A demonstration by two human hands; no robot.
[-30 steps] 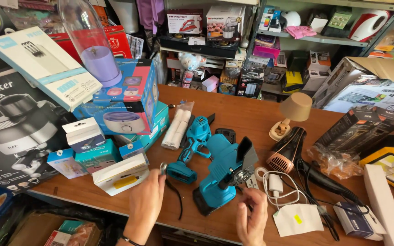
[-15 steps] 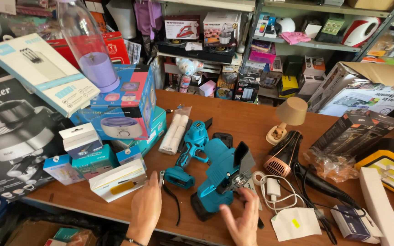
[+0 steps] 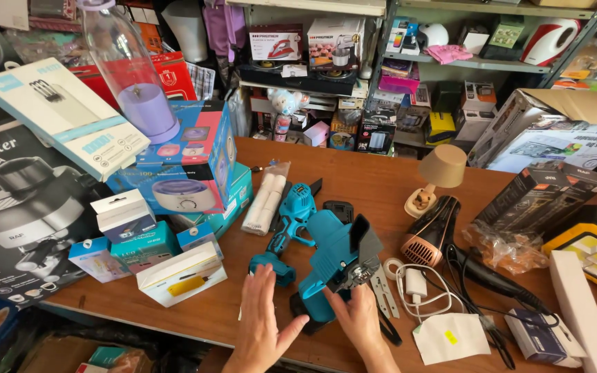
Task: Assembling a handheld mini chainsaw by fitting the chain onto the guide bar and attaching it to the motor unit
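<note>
Lying low in the middle of the frame on the brown wooden tabletop [image 3: 381,183], a teal plastic cordless mini chainsaw with a black guard [image 3: 336,266] has both hands on it. The right hand [image 3: 362,319] has its fingers closed on the saw's lower body, just under the black guard. The left hand [image 3: 262,312] rests flat with its fingers spread open, the thumb touching the saw's butt end and the fingertips just beside a second, smaller teal power tool with a pistol handle [image 3: 286,231] that lies to the upper left of the saw.

Just left of that tool sits a clear plastic bag of white rolls [image 3: 265,200]. To the right of the saw lie a white charger with a coiled cable [image 3: 416,287] and a black and copper hair dryer [image 3: 431,231]; above it stands a small beige table lamp [image 3: 435,176]. At the lower left, a white carton with a yellow picture [image 3: 182,275] sits near the tabletop's edge, in front of a stack of blue product boxes [image 3: 188,162].
</note>
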